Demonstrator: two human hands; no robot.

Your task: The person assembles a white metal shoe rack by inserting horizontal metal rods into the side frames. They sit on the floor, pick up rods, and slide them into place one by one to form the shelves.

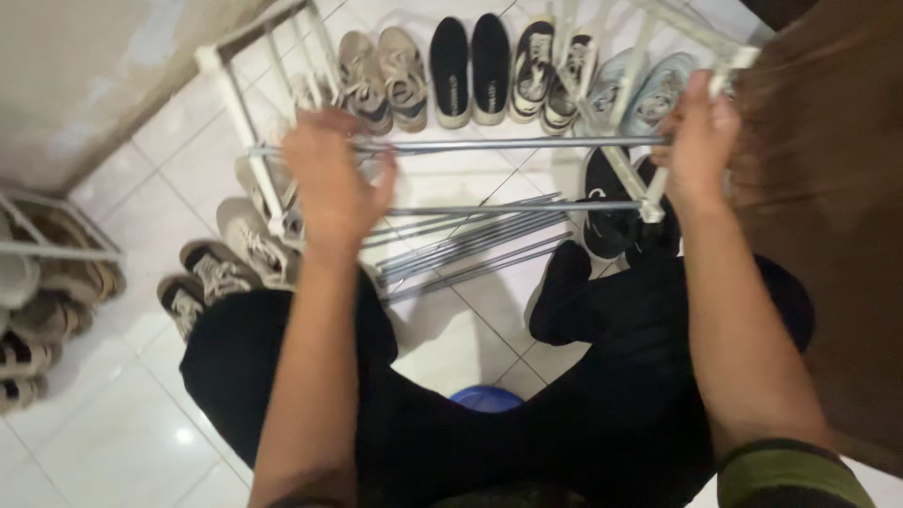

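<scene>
2 hands (329, 179) (698, 141) hold a thin grey metal rod (508, 144).

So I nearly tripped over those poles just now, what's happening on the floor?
A person sitting on the white tiles is handling a shoe rack frame. The left hand is at a long metal rod spanning the frame; the right hand grips the frame's right side. More loose rods lie underneath, with pairs of shoes lined up beyond.
</scene>
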